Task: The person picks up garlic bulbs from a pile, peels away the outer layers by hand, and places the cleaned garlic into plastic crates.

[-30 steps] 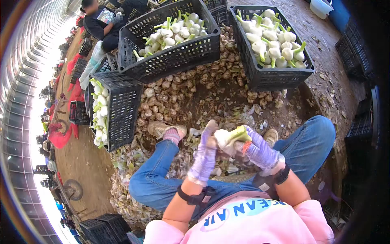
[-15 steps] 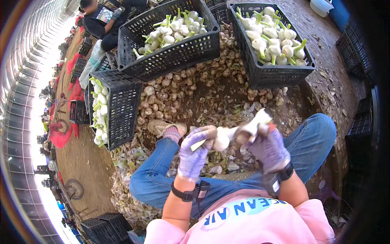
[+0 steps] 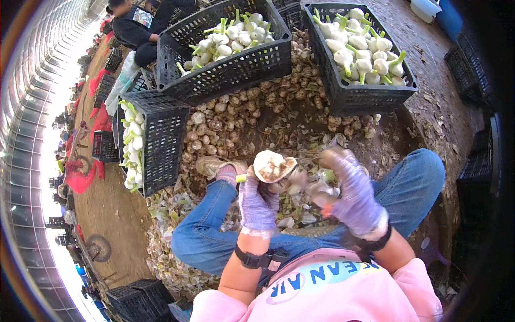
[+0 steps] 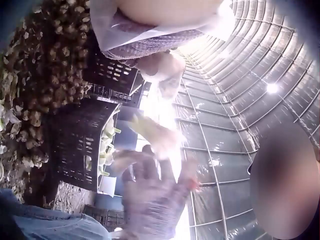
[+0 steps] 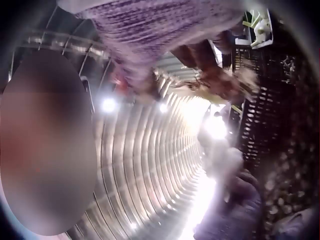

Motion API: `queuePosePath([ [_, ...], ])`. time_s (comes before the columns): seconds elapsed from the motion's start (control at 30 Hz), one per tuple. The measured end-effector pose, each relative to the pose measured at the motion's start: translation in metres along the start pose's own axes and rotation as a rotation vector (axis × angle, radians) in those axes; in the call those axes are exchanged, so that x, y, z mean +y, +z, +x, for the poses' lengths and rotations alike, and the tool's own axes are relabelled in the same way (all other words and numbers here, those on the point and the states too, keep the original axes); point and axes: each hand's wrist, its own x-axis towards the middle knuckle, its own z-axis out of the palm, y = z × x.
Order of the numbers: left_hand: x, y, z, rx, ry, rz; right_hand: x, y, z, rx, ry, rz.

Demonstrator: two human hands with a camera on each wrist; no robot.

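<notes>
In the head view, my gloved left hand (image 3: 257, 204) grips a garlic bulb (image 3: 272, 166), its brownish root end facing up. A short green stem (image 3: 241, 178) pokes out on the hand's left side. Blurred pale husk (image 3: 298, 182) shows right of the bulb. My gloved right hand (image 3: 354, 196) is apart from the bulb, its fingers and thumb spread and smeared by motion. Close by the right hand's fingers, a pale piece with a greenish end (image 4: 155, 135) appears in the left wrist view.
Black crates (image 3: 225, 80) of trimmed garlic stand ahead, with another at right (image 3: 370, 99) and one at left (image 3: 166, 145). Unpeeled bulbs (image 3: 214, 126) lie heaped between them. Husk litter (image 3: 166, 263) covers the ground around my legs. Another person (image 3: 131, 29) sits beyond the crates.
My left hand has turned the garlic so its root end faces up. My right hand, which was pulling husk away half a second ago, now has its fingers spread.
</notes>
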Motion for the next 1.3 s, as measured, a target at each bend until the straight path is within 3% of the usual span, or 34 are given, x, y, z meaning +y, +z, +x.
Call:
queuePosePath([
  [0.13, -0.013, 0.017, -0.012, 0.054, 0.012, 0.225, -0.005, 0.025, 0.003, 0.018, -0.135, -0.125],
  [0.2, -0.020, 0.023, -0.016, -0.024, 0.039, 0.370, 0.001, 0.035, 0.003, 0.077, -0.179, -0.082],
  [0.23, -0.018, 0.017, -0.014, -0.127, -0.025, 0.345, 0.003, 0.039, -0.003, 0.038, 0.091, 0.307],
  [0.3, -0.016, 0.009, -0.011, -0.155, -0.072, 0.335, -0.017, 0.025, 0.009, 0.025, 0.627, 1.019],
  [0.33, -0.016, 0.008, -0.009, -0.184, -0.122, 0.325, -0.009, 0.026, 0.008, 0.028, 0.628, 1.016],
  [0.4, -0.018, 0.016, -0.013, -0.163, -0.059, 0.332, 0.011, 0.034, 0.004, 0.143, 0.665, 1.459],
  [0.47, -0.018, 0.015, -0.010, -0.137, -0.042, 0.332, 0.009, 0.035, 0.000, 0.148, 0.688, 1.327],
  [0.57, -0.019, 0.020, -0.010, -0.179, 0.075, 0.440, 0.008, 0.039, -0.004, 0.001, 0.306, 0.792],
  [0.6, -0.019, 0.018, -0.010, -0.178, 0.072, 0.440, 0.010, 0.035, -0.005, 0.002, 0.308, 0.791],
  [0.67, -0.015, 0.012, -0.008, -0.198, 0.113, 0.656, 0.011, 0.022, -0.001, -0.122, 0.600, 0.871],
  [0.73, -0.013, 0.010, -0.007, -0.192, 0.058, 0.573, 0.012, 0.018, 0.011, -0.028, 0.668, 1.035],
  [0.8, -0.011, -0.001, -0.004, -0.099, -0.054, 0.317, 0.026, 0.010, 0.020, 0.347, 0.614, 1.279],
  [0.87, -0.010, -0.001, -0.001, -0.073, -0.058, 0.233, 0.031, 0.010, 0.020, 0.313, 0.655, 1.173],
  [0.97, -0.009, -0.010, 0.008, -0.059, -0.106, 0.105, 0.025, 0.016, 0.009, 0.066, 0.710, 0.812],
  [1.0, -0.008, -0.009, 0.012, -0.075, -0.111, 0.099, 0.035, 0.024, 0.003, 0.033, 0.629, 0.693],
  [1.07, -0.004, -0.005, 0.023, -0.136, -0.111, 0.170, 0.032, 0.025, -0.002, -0.093, 0.696, 0.733],
  [1.13, 0.000, -0.008, 0.036, -0.043, -0.070, 0.314, 0.045, 0.034, -0.013, -0.151, 0.737, 0.565],
  [1.2, -0.003, -0.004, 0.055, -0.076, -0.038, 0.418, 0.058, 0.040, -0.022, -0.225, 0.756, 0.454],
  [1.27, -0.010, 0.039, 0.070, -0.191, 0.012, 0.388, 0.068, 0.048, -0.029, -0.233, 0.722, 0.448],
  [1.3, -0.011, 0.065, 0.077, -0.362, 0.005, 0.378, 0.066, 0.050, -0.028, -0.248, 0.741, 0.524],
])
